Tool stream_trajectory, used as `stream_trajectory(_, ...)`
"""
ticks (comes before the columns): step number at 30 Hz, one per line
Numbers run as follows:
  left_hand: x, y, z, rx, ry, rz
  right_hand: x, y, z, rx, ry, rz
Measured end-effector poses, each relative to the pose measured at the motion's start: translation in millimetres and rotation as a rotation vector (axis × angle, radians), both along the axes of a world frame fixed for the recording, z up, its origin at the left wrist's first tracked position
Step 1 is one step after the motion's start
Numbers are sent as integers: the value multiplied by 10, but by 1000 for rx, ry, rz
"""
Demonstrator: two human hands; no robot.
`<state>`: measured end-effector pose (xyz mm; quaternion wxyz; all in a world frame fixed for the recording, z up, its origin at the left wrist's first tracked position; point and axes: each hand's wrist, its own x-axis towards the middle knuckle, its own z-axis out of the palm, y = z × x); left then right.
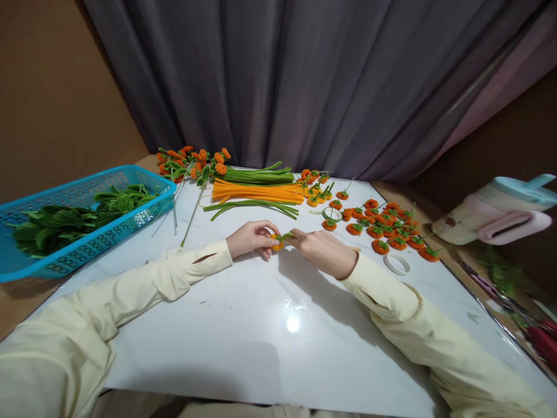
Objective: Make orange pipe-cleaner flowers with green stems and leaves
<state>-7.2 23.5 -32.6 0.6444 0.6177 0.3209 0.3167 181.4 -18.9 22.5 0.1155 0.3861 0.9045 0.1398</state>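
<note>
Near the middle of the white table, my left hand (255, 238) pinches a small yellow-orange fuzzy ball (277, 244) between thumb and fingers. My right hand (322, 249) is closed on the green fuzzy stem (286, 236) at the ball's right side. Both hands are just above the tabletop, close together. Beyond them lie a bundle of orange pipe cleaners (256, 191), a green bundle (261, 176) behind it and a few loose green ones (256, 205) in front.
A blue basket (108, 232) with green fuzzy leaves stands at the left. Orange flowers (220, 168) lie at the back left. Several orange pumpkin-like pieces (380, 247), tape rolls (397, 264) and a tumbler (491, 212) are on the right, with tools (483, 281) by the edge.
</note>
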Motion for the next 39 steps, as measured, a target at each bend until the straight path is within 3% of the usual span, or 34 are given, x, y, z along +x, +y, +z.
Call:
stream_trajectory(8, -12, -3, -48, 394, 112, 120, -10, 166, -304, -184, 651, -48)
stream_trajectory(13, -27, 19, -48, 501, 159, 170, -27, 150, -330, -503, 960, -212)
stream_trajectory(15, -34, 15, -44, 543, 173, 184, -32, 134, -329, -523, 987, -213)
stream_trajectory(20, -44, -41, -7, 640, 221, 213, -54, 125, -365, -285, 852, -46)
stream_trajectory(23, -46, -70, 5, 727, 244, 242, -70, 119, -384, -204, 787, -31)
stream_trajectory(28, -50, -71, -20, 905, 278, 281, -92, 85, -370, -468, 947, -136)
stream_trajectory(32, -53, -53, -43, 957, 301, 281, -110, 82, -360, -659, 1107, -242)
stream_trajectory(39, -49, -44, -24, 881, 348, 311, -100, 150, -392, -738, 1277, -273)
